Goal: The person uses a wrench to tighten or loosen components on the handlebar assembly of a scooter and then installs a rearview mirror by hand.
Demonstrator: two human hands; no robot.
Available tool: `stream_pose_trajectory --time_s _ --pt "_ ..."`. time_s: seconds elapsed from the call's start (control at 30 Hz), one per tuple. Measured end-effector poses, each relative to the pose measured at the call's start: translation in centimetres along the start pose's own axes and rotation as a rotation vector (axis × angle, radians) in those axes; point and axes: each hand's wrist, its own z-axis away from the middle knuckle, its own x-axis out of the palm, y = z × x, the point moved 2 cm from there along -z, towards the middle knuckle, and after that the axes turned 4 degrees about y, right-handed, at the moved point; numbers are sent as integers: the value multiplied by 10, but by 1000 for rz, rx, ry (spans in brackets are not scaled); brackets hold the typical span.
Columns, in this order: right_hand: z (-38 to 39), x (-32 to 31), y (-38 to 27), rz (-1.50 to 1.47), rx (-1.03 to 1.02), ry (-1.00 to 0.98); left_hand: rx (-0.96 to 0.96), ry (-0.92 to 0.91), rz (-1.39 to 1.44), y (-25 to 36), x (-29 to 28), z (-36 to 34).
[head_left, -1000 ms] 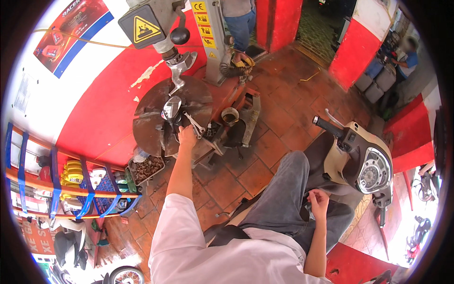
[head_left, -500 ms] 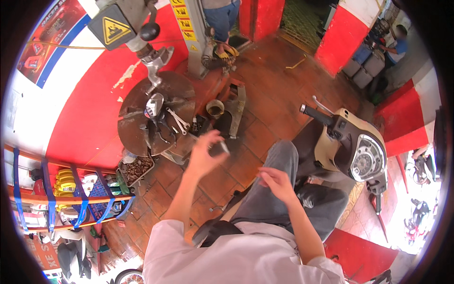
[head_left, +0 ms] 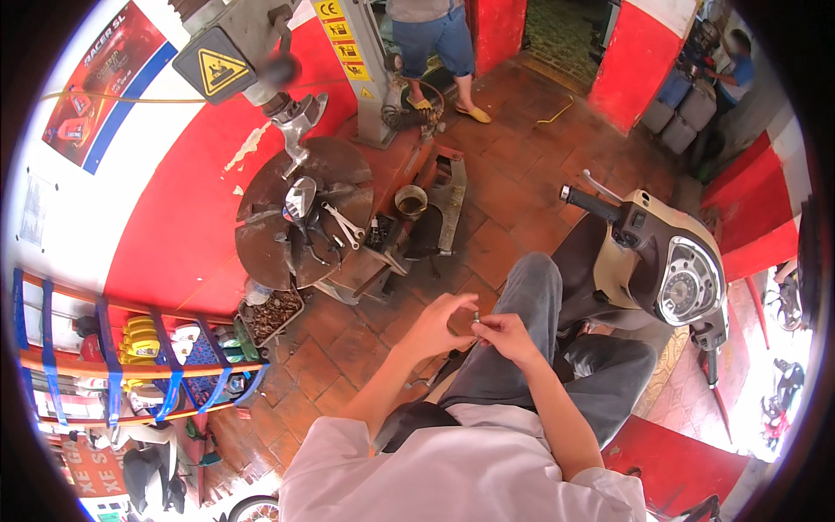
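Grey cloth trousers [head_left: 532, 287] lay nearest, with both hands just beyond the lap. A small silvery metal piece [head_left: 476, 318] was found at the fingertips of the right hand [head_left: 506, 336], whose thumb and forefinger were clamped on it. The left hand [head_left: 437, 324] curved just to its left, thumb and forefinger apart; whether it touched the piece could not be told. The step in hand was judged to be close two-handed handling; the next move appeared to call for a steady pinch. Farther off, leftward, two silvery metal spanners [head_left: 346, 228] lay on a round brown metal turntable [head_left: 259, 247].
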Motion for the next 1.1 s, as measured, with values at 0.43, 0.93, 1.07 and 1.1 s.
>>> stream_pose_trajectory --time_s 0.43,0.93,1.07,1.1 --pt "0 -10 19 6 -188 2 -759 633 -925 -238 -161 -70" --pt "-8 -6 19 -96 -162 -51 -1145 522 -738 -249 -175 -93" --pt "-10 -7 21 -162 -169 -64 -1103 542 -760 -263 -175 -101" --pt "-10 -6 19 -194 -186 -76 -1076 554 -780 -267 -179 -99"
